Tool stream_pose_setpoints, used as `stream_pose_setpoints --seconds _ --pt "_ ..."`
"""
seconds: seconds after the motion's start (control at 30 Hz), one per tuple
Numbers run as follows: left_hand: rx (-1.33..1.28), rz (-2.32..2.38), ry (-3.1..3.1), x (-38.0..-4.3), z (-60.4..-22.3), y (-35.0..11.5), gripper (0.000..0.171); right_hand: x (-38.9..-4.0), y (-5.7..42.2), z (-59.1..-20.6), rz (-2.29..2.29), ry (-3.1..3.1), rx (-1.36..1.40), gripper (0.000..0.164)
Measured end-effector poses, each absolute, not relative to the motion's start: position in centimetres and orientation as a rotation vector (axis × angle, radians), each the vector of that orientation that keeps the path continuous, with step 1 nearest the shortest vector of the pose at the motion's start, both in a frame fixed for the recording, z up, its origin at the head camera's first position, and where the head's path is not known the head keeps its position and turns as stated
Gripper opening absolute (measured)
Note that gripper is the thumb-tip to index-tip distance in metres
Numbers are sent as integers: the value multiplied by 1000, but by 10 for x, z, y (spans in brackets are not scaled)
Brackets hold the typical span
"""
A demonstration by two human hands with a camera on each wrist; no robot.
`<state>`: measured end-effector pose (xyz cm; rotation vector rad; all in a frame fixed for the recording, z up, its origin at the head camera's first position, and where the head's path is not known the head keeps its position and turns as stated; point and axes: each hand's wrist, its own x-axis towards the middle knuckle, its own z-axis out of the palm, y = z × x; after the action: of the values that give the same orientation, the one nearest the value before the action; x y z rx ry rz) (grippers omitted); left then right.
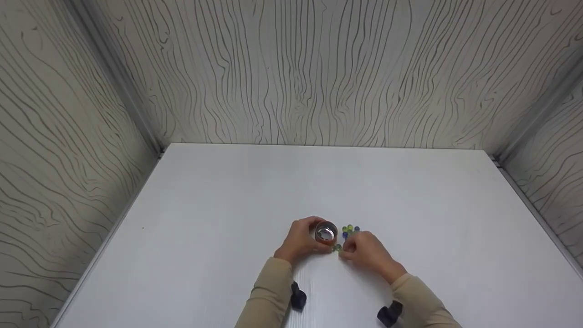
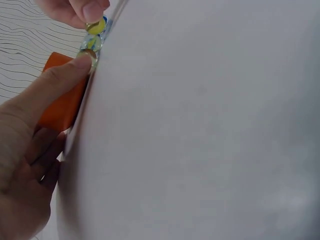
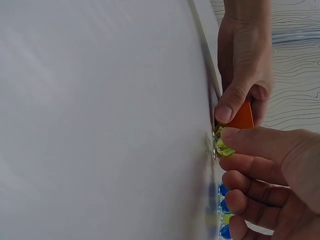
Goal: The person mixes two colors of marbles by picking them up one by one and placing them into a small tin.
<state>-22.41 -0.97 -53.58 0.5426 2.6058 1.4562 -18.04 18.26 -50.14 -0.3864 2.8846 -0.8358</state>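
My left hand (image 1: 303, 237) grips a small round orange container (image 2: 62, 107), its inside shiny and metallic, standing upright on the white table. The left thumb lies along its near side, beside a glass marble (image 2: 91, 42). Just to the right, my right hand (image 1: 366, 250) has its fingers curled and low to the table. In the right wrist view, its thumb and index finger pinch a yellow-green marble (image 3: 226, 149) close to the container. Blue and yellow marbles (image 1: 350, 227) sit in a loose cluster beyond the right hand, which partly hides them. What lies inside the container is unclear.
The white table (image 1: 218, 196) runs to a back wall (image 1: 291, 73) with a wood-grain pattern, and similar panels rise at both sides. Dark devices (image 1: 298, 297) are attached at both wrists over beige sleeves (image 1: 268, 291).
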Motion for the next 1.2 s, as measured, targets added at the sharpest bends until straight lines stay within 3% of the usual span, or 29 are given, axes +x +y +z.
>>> stream_pose_setpoints --seconds 0.53,1.2 --pt "550 1437 2611 -226 -535 -10 61 -185 181 -491 -826 2876 -338 9" --pt "561 1453 2552 -226 -533 -12 57 -192 178 -479 -853 2935 -497 4"
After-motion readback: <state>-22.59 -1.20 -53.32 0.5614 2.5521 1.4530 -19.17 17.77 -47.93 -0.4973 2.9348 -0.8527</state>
